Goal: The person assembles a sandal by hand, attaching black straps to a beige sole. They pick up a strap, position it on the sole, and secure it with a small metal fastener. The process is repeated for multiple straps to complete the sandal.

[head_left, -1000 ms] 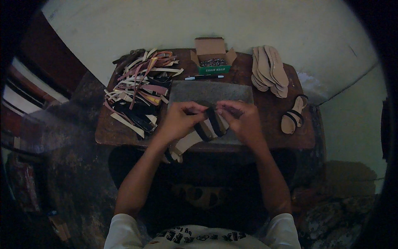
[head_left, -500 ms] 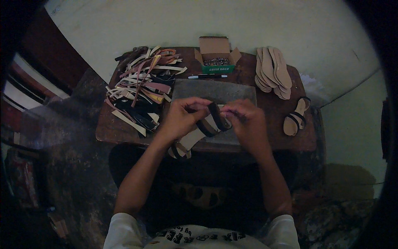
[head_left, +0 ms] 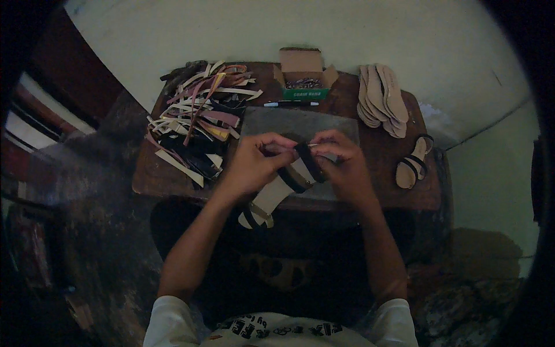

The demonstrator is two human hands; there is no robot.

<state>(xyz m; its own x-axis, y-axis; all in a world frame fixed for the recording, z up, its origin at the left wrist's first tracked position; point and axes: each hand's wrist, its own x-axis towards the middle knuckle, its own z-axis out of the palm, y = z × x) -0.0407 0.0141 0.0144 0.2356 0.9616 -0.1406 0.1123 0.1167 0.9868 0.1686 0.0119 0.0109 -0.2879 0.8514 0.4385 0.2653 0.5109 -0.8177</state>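
Note:
A beige sandal (head_left: pixel 270 197) with black straps is held aslant over the near edge of the table, its strapped far end up between my hands. My left hand (head_left: pixel 255 163) is closed, thumb and fingers pinching the raised black strap (head_left: pixel 310 164). On the other side of that strap, my right hand (head_left: pixel 345 161) is closed too, its fingertips pinched close to the strap's upper end. Something thin and pale shows at these fingertips, too small to make out. A dark grey slab (head_left: pixel 272 122) lies beneath the hands.
On the wooden table (head_left: pixel 399 199), a heap of strap scraps (head_left: pixel 199 124) covers the left. An open box of small nails (head_left: pixel 306 92) and a pen (head_left: pixel 291 104) lie at the back. Stacked insoles (head_left: pixel 381 101) and a second black-strapped sandal (head_left: pixel 413 165) are at right.
My right hand has moved slightly up and left, its fingers closer to the strap's upper end. The sandal has shifted a little right and down. My left hand keeps its pinch.

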